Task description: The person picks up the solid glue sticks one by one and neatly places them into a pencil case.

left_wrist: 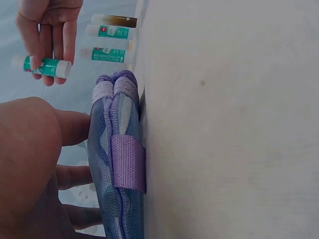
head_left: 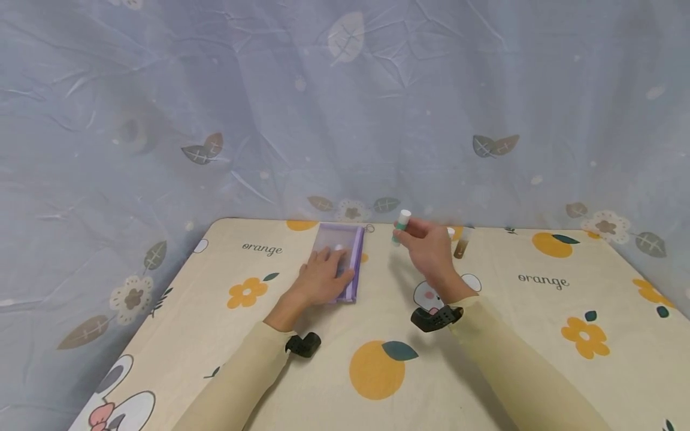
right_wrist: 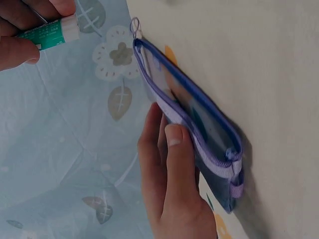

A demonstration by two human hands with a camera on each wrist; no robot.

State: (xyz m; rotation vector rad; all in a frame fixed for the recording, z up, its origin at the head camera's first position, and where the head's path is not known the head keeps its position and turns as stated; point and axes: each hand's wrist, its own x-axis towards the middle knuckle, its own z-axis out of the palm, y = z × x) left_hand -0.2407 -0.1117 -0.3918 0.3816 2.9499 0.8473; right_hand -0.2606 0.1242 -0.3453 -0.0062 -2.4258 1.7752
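A purple-edged mesh zip pouch (head_left: 358, 254) lies on the table, its zip side undone and gaping in the right wrist view. My left hand (head_left: 319, 278) rests on the pouch, fingers spread and touching its upper face. Something small and white shows near those fingertips; I cannot tell whether it is inside the pouch. To the right, my right hand (head_left: 431, 254) pinches a green-and-white glue stick (head_left: 401, 225) above the table, white end up. Two more green glue sticks (left_wrist: 108, 55) and a brown tube (left_wrist: 119, 21) stand upright behind that hand, partly hidden in the head view.
A cream tablecloth (head_left: 323, 383) printed with oranges and flowers covers the table. A pale blue-grey patterned curtain (head_left: 345, 120) hangs along the back edge. The pouch's zip ring (head_left: 369, 228) sticks out at its far corner.
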